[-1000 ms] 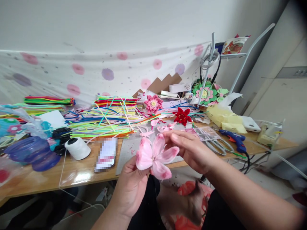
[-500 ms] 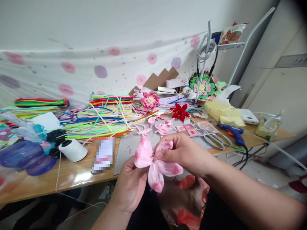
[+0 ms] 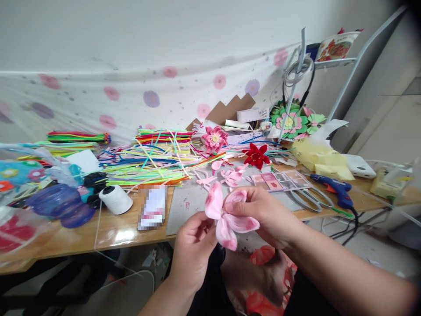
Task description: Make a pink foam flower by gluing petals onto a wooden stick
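A pink flower (image 3: 226,232) with several fuzzy petals, darker pink at their tips, is held between my hands above the table's front edge. My left hand (image 3: 194,250) is closed at the flower's left underside; the spot its fingers grip is hidden behind the petals. My right hand (image 3: 259,210) pinches a petal on the right near the centre, thumb on its face. Just beyond, loose pink petals (image 3: 232,177) lie on a grey cutting mat (image 3: 179,204). A finished-looking red flower (image 3: 255,156) and a pink layered flower (image 3: 214,138) sit farther back.
Bundles of coloured pipe cleaners (image 3: 148,175) cover the back left. A white thread cone (image 3: 115,199) and a purple bowl (image 3: 62,204) stand at the left. Scissors (image 3: 307,201), a blush-coloured palette (image 3: 279,181) and a blue glue gun (image 3: 338,191) lie at the right.
The view has turned left, so the table's things sit farther right. Both hands still hold the flower, which appears slightly higher in view, with its left petal seen narrower.
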Available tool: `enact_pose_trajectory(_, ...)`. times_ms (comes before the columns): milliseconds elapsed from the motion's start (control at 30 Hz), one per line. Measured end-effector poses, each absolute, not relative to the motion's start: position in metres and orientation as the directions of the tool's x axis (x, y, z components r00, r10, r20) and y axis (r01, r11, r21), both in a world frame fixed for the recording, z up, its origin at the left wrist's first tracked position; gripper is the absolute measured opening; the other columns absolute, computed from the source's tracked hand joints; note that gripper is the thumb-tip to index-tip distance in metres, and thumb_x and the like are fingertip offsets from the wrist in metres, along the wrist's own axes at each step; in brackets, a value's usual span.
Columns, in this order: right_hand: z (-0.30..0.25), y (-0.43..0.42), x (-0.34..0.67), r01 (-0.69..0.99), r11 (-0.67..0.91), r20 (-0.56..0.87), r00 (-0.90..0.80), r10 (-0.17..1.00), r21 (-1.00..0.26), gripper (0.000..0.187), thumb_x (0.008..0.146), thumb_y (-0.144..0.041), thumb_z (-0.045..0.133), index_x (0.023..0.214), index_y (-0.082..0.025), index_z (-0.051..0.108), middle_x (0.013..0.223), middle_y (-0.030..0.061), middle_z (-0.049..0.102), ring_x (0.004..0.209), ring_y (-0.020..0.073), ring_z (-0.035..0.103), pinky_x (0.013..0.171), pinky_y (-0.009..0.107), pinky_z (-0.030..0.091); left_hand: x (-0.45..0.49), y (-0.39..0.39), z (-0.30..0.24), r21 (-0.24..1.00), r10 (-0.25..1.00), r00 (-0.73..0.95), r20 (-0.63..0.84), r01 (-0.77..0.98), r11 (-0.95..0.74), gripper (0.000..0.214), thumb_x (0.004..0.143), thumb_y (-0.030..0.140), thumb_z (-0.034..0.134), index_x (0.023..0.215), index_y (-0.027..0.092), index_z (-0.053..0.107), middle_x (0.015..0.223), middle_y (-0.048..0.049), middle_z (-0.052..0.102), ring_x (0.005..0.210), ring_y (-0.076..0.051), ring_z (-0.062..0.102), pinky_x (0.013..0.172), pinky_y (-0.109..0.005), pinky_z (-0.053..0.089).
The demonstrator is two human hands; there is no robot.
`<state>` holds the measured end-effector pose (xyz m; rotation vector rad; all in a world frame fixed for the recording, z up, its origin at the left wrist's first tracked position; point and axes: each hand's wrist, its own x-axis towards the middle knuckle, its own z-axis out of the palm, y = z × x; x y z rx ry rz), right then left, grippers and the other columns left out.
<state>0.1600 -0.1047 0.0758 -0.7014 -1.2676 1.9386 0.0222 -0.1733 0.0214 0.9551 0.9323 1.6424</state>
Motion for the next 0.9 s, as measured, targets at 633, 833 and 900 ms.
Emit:
enact_pose_trajectory(633, 0.037, -0.119, 0.134, -0.413, -0.194, 0.065, -0.537, 0.841, -0.890, 0.011, 0.072, -0.027, 0.072, 0.081, -0.021, 0.072, 0.076, 0.0029, 0.068, 0.070, 0.0136, 0.058, 0.075, 0.026, 0.047, 0.018, -0.163, 0.021, 0.764, 0.947, -0.315, 0.057, -0.597, -0.244, 0.007, 0.067, 0.018, 0.074, 0.071, 0.014, 0.070, 0.061, -0.0005, 0.061, 0.057, -0.009, 0.048, 0.060, -0.022, 0.039)
enact_pose_trajectory(833, 0.010, -0.115, 0.120, -0.312, 0.063, 0.194, -0.413, 0.890, -0.948, 0.009, 0.069, -0.027, 0.074, 0.079, -0.026, 0.073, 0.081, 0.0025, 0.065, 0.079, 0.0183, 0.059, 0.075, 0.029, 0.048, 0.010, -0.158, 0.008, 0.753, 0.935, -0.354, 0.018, -0.611, -0.245, 0.011, 0.065, 0.021, 0.076, 0.068, 0.013, 0.069, 0.061, -0.0007, 0.059, 0.060, -0.009, 0.047, 0.062, -0.023, 0.038)
enact_pose_trajectory(900, 0.007, -0.114, 0.116, -0.268, 0.146, 0.240, -0.364, 0.900, -0.952, 0.011, 0.069, -0.027, 0.074, 0.079, -0.027, 0.073, 0.080, 0.0021, 0.063, 0.077, 0.0184, 0.059, 0.071, 0.028, 0.049, 0.007, -0.155, 0.004, 0.763, 0.930, -0.368, 0.023, -0.594, -0.254, 0.012, 0.066, 0.022, 0.076, 0.069, 0.013, 0.069, 0.062, -0.0009, 0.059, 0.061, -0.009, 0.046, 0.061, -0.023, 0.038)
